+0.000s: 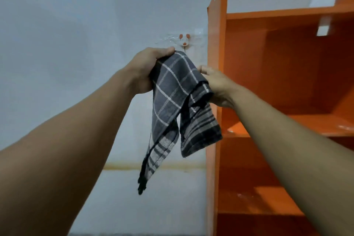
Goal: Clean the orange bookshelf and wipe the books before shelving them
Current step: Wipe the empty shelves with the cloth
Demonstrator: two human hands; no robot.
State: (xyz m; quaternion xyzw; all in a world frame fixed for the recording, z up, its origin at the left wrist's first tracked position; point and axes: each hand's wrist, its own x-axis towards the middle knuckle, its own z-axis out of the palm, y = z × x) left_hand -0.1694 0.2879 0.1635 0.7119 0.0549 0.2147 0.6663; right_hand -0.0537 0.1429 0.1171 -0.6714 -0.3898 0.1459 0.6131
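Left hand [146,71] and right hand [218,86] gripping checked grey cloth [172,94], orange bookshelf [217,30] beside

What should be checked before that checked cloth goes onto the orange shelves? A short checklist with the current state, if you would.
1. Both hands on the cloth: left hand grips the top of the plaid cloth, right hand holds its other edge: ok.
2. Cloth bunched for wiping: it hangs in two loose tails: not ok.
3. Cloth free of the wall hook: cannot tell.
4. Cloth damp: cannot tell.
5. Orange bookshelf likely within reach: just beside the right hand: ok.
6. Books at hand: none in view: cannot tell.
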